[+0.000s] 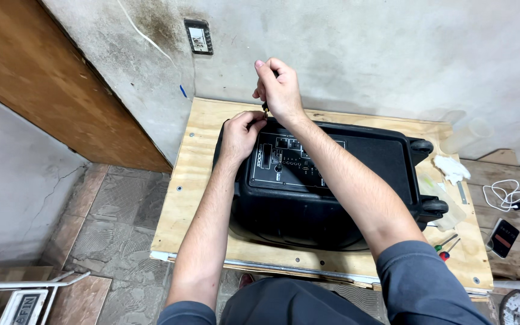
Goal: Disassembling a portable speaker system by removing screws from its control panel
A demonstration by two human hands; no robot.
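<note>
A large black speaker cabinet (356, 180) lies on its front on a plywood board (197, 162), its rear control panel (287, 159) facing up. My left hand (241, 133) rests on the cabinet's far left corner, fingers pinched at the edge. Just above it, my right hand (278, 90) is closed around the handle of a thin screwdriver (265, 108) that points down at that same corner. The tool's tip is hidden between my two hands.
Two small wheels (422, 146) stick out on the cabinet's right side. A white rag (451, 168), two screwdrivers (446, 247), a white cable (504, 195) and a phone (503, 236) lie at the right. A wall socket (198, 36) sits above. Tiled floor lies left.
</note>
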